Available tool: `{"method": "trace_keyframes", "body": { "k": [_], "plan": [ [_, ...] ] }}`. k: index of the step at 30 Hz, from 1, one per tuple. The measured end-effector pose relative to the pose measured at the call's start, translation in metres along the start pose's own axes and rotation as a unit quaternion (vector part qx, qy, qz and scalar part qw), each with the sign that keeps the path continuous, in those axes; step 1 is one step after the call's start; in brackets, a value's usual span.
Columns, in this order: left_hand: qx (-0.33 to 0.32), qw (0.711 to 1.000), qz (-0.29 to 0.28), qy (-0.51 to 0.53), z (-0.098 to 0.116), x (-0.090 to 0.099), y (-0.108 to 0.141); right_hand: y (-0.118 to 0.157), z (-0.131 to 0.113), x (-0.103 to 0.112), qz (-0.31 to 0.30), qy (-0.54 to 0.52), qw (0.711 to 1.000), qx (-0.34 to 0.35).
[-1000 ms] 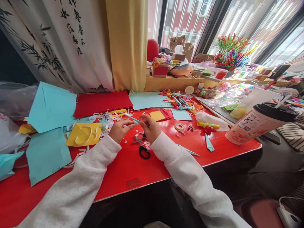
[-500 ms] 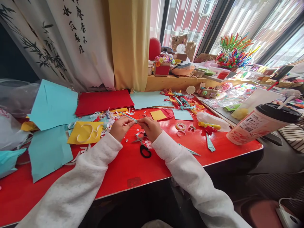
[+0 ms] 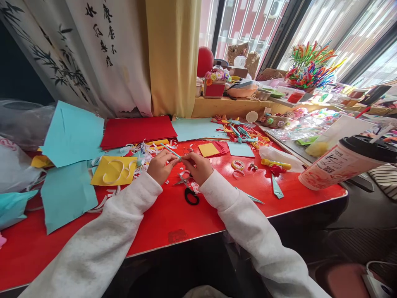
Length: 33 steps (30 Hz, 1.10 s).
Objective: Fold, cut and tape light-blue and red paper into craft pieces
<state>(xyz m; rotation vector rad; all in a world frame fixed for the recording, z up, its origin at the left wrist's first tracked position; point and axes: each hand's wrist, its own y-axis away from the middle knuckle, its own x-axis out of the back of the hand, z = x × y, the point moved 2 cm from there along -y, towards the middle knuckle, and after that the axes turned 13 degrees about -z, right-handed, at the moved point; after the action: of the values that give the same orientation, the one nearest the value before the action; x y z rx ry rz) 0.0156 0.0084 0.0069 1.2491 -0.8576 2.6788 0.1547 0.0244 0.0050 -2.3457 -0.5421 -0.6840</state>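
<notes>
Together, the left hand (image 3: 161, 167) and right hand (image 3: 199, 167) pinch a slim blue stick (image 3: 169, 150), its near end hidden; scissors (image 3: 187, 193) lie partly covered.

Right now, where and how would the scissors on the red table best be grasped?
Most likely by the black loop of the scissors, with a hand coming from the near edge of the red table: that loop lies toward the person, uncovered, while the metal blades point left and the right hand crowds the far side.
</notes>
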Motion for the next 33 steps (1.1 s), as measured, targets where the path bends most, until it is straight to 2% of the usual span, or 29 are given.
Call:
{"method": "trace_keyframes", "body": {
  "k": [16,33],
  "plan": [
    [-0.020,1.000,0.009,-0.014,-0.0003,0.0008,-0.0003,-0.0004,0.0043,-0.0007,-0.004,-0.063,0.997,-0.036],
    [-0.020,1.000,-0.017,-0.012,-0.0009,0.0003,-0.0002,-0.0013,0.0012,-0.0037,0.025,-0.051,0.997,-0.046]
  ]
}}
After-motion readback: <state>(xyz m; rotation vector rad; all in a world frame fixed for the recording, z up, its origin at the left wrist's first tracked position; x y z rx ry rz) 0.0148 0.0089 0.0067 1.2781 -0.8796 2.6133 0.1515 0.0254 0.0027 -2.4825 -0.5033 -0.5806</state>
